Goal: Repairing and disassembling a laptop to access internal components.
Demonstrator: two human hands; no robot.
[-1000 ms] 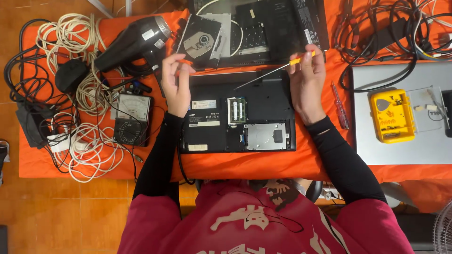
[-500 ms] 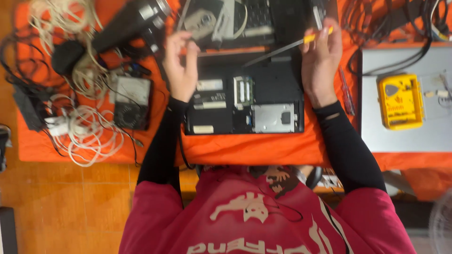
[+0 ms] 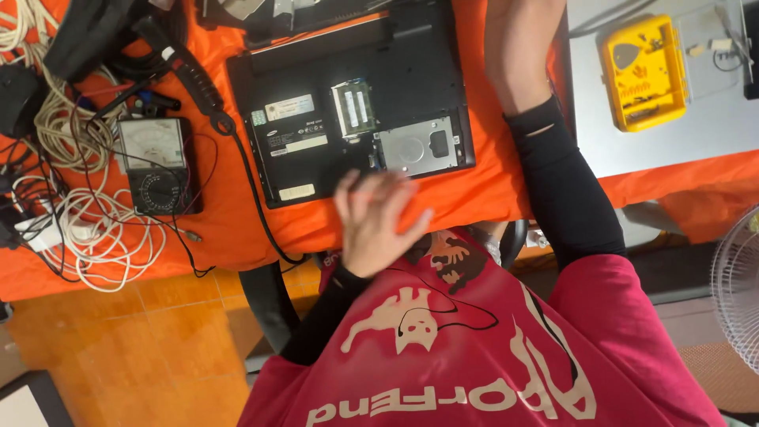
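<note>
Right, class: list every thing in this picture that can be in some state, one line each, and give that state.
Black laptop: upside down, bottom cover off, memory and drive bays exposed.
Silver drive: seated in its bay.
Yellow plastic tool case: lid open.
Black analogue multimeter: lying face up, leads attached.
White coiled cable: loosely tangled.
Left hand: open, blurred, empty.
Right hand: mostly out of frame.

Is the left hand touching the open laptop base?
Cannot tell. In the head view the blurred left hand overlaps the front edge of the laptop base, but contact isn't plain.
</note>
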